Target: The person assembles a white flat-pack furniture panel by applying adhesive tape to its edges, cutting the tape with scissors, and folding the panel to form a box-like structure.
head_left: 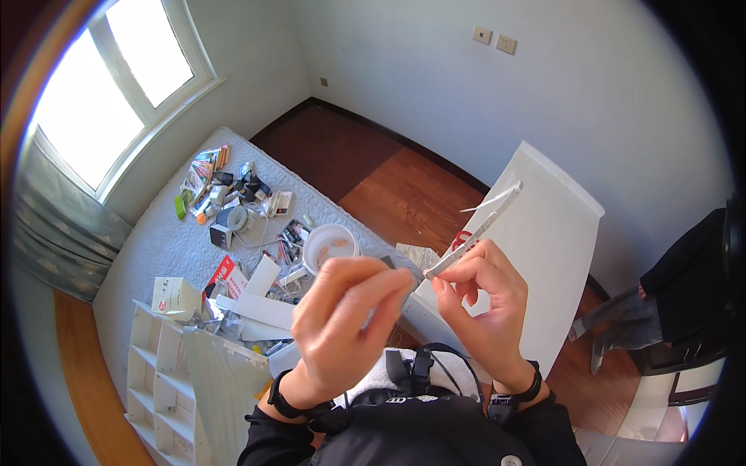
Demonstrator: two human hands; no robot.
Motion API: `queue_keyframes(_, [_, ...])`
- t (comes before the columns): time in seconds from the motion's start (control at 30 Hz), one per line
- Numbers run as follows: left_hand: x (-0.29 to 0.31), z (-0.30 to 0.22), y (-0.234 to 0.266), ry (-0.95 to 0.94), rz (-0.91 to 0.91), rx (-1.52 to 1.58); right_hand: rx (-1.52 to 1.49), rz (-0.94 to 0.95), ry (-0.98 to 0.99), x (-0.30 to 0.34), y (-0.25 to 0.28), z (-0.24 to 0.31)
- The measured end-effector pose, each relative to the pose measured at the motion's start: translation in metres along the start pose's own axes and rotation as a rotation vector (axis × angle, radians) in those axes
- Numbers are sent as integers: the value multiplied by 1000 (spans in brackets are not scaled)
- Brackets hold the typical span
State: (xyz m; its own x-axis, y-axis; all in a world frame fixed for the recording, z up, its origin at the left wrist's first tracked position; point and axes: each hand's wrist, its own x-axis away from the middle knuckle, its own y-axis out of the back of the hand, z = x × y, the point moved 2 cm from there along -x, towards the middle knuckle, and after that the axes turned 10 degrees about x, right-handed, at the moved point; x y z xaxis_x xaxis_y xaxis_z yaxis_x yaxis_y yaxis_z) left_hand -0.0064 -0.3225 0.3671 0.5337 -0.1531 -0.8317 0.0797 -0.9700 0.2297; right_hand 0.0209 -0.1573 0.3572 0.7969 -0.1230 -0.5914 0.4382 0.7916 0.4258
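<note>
My right hand pinches a long, narrow greyish-white strip between thumb and fingertips near its lower end. The strip slants up and away to the right, and a thinner white piece juts left from its far end. Close beside that lower end is my left hand, its fingers curled together in a pinch. Whatever lies between the left fingertips is too small or hidden to make out. Below and beyond the strip, red-handled scissors rest on a white table, partly covered by the strip and my right hand.
A mattress on the left bears a white tub, a white box, white panels and many small items. At lower left stands a white compartment shelf. Another person is at the far right.
</note>
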Motion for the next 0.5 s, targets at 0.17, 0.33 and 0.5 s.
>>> queue_keyframes(0.17, [1, -1, -5, 4, 127, 14, 147, -34, 128, 1, -3, 3])
queue_keyframes(0.33, [1, 0, -5, 19, 156, -4, 263, -46, 226, 0, -5, 3])
queue_keyframes(0.5, [2, 2, -9, 103, 121, 48, 208, -38, 211, 0, -6, 2])
